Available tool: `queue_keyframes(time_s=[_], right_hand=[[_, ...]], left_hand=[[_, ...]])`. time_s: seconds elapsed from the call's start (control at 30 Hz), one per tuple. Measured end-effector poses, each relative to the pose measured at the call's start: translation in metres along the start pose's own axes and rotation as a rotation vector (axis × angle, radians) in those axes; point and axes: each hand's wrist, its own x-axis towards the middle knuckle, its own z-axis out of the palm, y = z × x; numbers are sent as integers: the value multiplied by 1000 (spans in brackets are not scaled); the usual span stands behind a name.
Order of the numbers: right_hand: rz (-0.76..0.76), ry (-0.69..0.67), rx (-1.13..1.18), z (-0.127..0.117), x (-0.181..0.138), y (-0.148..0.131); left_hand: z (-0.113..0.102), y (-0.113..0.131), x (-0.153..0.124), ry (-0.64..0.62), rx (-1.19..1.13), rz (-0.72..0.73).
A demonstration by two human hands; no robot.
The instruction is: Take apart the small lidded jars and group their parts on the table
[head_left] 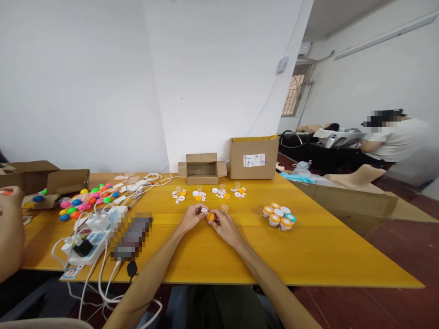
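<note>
Above the middle of the table, my left hand (192, 218) pinches a small white piece with dark dots or holes (204, 210). Close beside it, my right hand (224, 228) grips an orange round cap-like part (211, 216); its underside is hidden by the fingers. The two pieces are side by side, and I cannot tell whether they touch. A small clear cup (224, 208) stands just behind my right hand. Farther back lie groups of loose white and orange discs (227, 196), with clear cups by them. To the right sits a cluster of capped clear containers (279, 214) with orange, white and teal lids.
An open small carton (202, 178) and a larger cardboard box (254, 160) stand at the back. Leftward are a power strip (92, 242) with white cables, a phone (132, 237) and colourful balls (85, 201). Another person's hand (10, 228) reaches in at far left.
</note>
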Motion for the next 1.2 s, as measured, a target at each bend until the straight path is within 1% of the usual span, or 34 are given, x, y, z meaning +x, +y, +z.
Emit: queue_keyframes(time_s=[0.13, 0.37, 0.53, 0.57, 0.63, 0.77, 0.83, 0.87, 0.93, 1.03, 1.1, 1.2], right_hand=[[-51, 4, -19, 0, 0, 0], [-57, -113, -28, -1, 6, -10], [-79, -173, 31, 4, 8, -15], [-78, -166, 36, 5, 7, -15], [-82, -99, 22, 5, 4, -14], [-129, 194, -80, -1, -1, -7], [-111, 322, -169, -5, -1, -1], [-85, 360, -218, -7, 1, 2], [-11, 364, -303, -11, 3, 8], [75, 269, -374, -13, 6, 15], [78, 217, -394, -12, 7, 17], [45, 173, -404, -11, 6, 17]], left_hand=[[-3, 0, 1, 47, 14, 11], [-5, 1, 2, 88, 38, 26], [-6, -1, 2, 124, 55, 31], [-7, -1, 2, 133, 56, 28], [-7, -2, 3, 154, 67, 27], [-7, -5, 3, 192, 54, 32], [-7, -5, 3, 195, 53, 29], [-7, -5, 3, 191, 58, 27], [-7, -5, 3, 183, 68, 23], [-7, -4, 3, 174, 71, 18], [-7, -3, 4, 172, 66, 15], [-7, -2, 4, 171, 60, 15]])
